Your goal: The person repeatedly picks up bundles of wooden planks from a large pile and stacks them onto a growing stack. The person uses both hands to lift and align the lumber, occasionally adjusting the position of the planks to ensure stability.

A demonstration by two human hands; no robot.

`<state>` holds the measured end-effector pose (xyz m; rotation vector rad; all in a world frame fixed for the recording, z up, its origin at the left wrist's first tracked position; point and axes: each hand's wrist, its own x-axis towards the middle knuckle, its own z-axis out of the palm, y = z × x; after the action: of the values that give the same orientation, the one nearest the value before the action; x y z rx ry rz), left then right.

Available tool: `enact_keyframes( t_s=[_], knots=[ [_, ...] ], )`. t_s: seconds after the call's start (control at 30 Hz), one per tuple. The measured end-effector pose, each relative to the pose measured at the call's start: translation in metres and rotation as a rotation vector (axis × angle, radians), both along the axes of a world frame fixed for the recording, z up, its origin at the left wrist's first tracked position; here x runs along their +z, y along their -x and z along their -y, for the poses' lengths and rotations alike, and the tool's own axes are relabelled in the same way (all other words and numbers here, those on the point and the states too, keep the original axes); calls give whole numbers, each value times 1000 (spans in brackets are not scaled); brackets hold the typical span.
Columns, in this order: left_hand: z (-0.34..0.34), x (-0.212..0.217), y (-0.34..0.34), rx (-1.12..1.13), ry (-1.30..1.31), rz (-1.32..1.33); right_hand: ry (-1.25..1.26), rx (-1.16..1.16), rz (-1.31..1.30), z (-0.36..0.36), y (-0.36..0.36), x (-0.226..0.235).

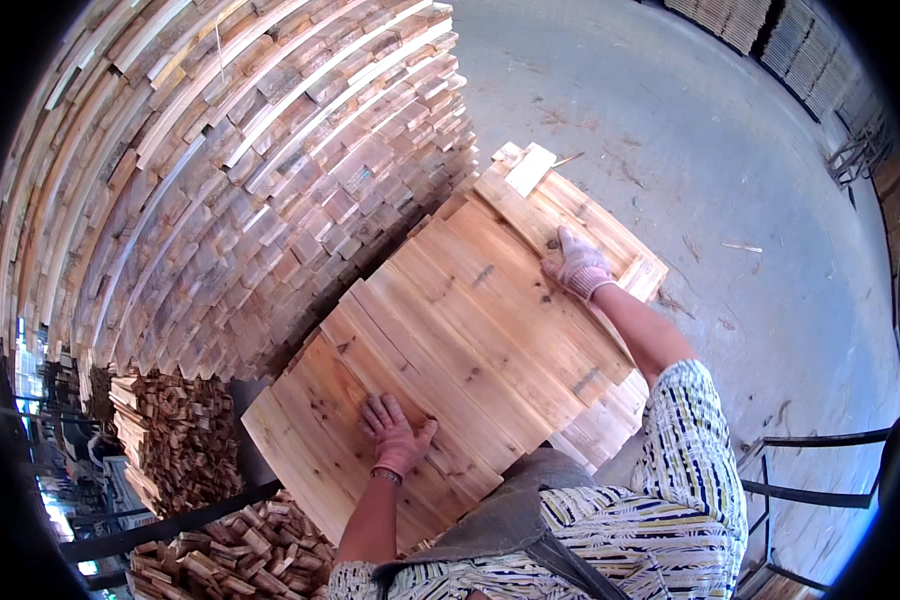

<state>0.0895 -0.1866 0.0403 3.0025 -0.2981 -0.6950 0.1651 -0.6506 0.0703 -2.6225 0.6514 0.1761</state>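
Note:
A row of pale, knotty wooden boards (pixel 450 300) lies side by side in front of me, forming a broad, uneven-ended panel. My left hand (pixel 398 440), in a pinkish glove, rests flat on the nearer left boards with its fingers spread. On the far right side my right hand (pixel 582 268), also gloved, is closed about the edge of a narrow board (pixel 510 208), its thumb toward the panel. Part of that board is hidden beneath the hand. More boards (pixel 600 232) lie just beyond it, and a short pale piece (pixel 531 170) sits at their far end.
A tall stack of boards (pixel 260 190), ends outward, stands close on the left. Loose wood offcuts (pixel 235 555) lie in a heap at lower left, near a dark metal bar (pixel 170 525). A metal frame (pixel 810 495) stands at right. Scraps litter the grey floor (pixel 770 310).

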Motion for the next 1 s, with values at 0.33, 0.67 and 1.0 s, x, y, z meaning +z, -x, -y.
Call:
enact_keyframes(
  t_s=[0.33,0.67,1.0],
  knots=[
    [2,4,-1,42,-8,-70,-330,184,186,-14,-26,66],
    [-17,52,-1,667,848,-202,-1044,488,-8,-285,0,18],
    [-47,78,96,1558,1908,272,-956,769,-358,-287,187,-1]
  ],
)
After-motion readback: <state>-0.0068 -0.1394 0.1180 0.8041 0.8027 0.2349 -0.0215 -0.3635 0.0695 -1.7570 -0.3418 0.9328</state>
